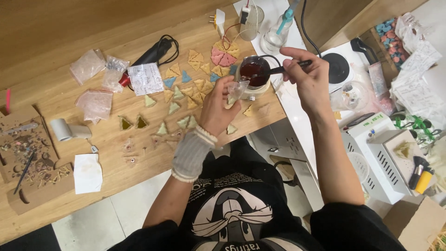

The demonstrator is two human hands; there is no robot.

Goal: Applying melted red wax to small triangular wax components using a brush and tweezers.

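My left hand, with a ribbed grey wrist sleeve on its forearm, holds a small clear triangular mould just above the wooden table. My right hand grips a dark spoon-like tool whose tip reaches into a small pot of dark red liquid. The mould sits right beside the pot's near rim. Several yellow, green, blue and pink triangular pieces lie scattered on the table around my left hand.
Plastic bags and a printed paper lie at left, next to a black tool with a cord. A cardboard tray of scraps sits far left. A spray bottle, a small stove and white appliances stand at right.
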